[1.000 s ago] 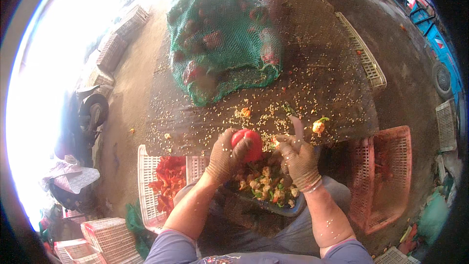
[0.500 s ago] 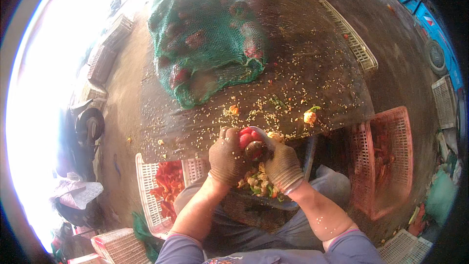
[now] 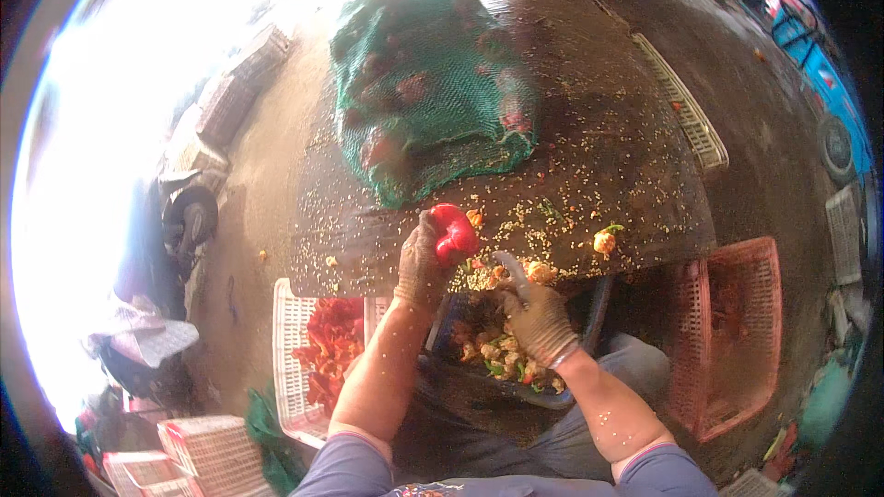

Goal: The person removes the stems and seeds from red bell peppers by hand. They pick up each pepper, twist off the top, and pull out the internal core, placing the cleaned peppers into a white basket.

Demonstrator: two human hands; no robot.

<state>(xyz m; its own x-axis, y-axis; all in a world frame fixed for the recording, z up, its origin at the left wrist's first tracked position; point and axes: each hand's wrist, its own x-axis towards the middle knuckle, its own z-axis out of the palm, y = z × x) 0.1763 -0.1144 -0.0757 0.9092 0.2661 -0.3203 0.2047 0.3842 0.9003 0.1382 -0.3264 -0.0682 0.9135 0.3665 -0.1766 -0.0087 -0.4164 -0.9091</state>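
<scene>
A glossy red bell pepper (image 3: 453,235) is gripped in my gloved left hand (image 3: 422,262), held over the near edge of the table (image 3: 608,175). My gloved right hand (image 3: 536,317) is closed around a small tool with a pale curved blade, seemingly a knife (image 3: 509,267); its handle is hidden in the fingers. Below that hand, pepper cores (image 3: 502,354) with seeds and green stems lie in a blue tub (image 3: 552,398) between my knees. One loose core (image 3: 604,241) rests on the tabletop to the right, among scattered seeds.
A green net sack (image 3: 433,101) of red peppers lies across the table. At left stands a white crate (image 3: 287,350) with red pepper pieces (image 3: 333,345). To the right is a red crate (image 3: 737,350). A blue vehicle (image 3: 820,64) stands at far right.
My hands have moved apart. The left has lifted the pepper up and left; the right has drawn back down toward the tub with the knife. The whole view has shifted slightly.
</scene>
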